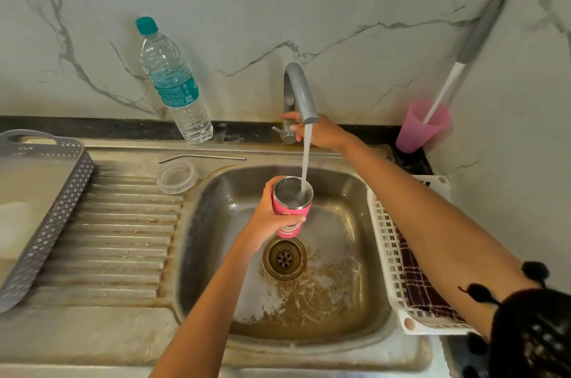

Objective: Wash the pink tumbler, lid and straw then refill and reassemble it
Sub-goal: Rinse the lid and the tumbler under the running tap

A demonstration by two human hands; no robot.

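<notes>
My left hand (268, 220) grips the pink tumbler (292, 207) upright over the sink basin (340, 254). Water runs from the grey tap (301, 90) straight into the tumbler's steel mouth. My right hand (318, 131) reaches behind the stream to the tap's lever (279, 131), fingers on or near it. The clear lid (177, 176) lies on the drainboard left of the basin. The metal straw (202, 157) lies just behind the lid along the sink's back ledge.
A water bottle (173, 83) with a teal cap stands at the wall, left of the tap. A grey perforated tray (46, 216) sits far left. A white basket (398, 269) with a checked cloth is right of the basin. A pink cup (420, 127) holds a brush.
</notes>
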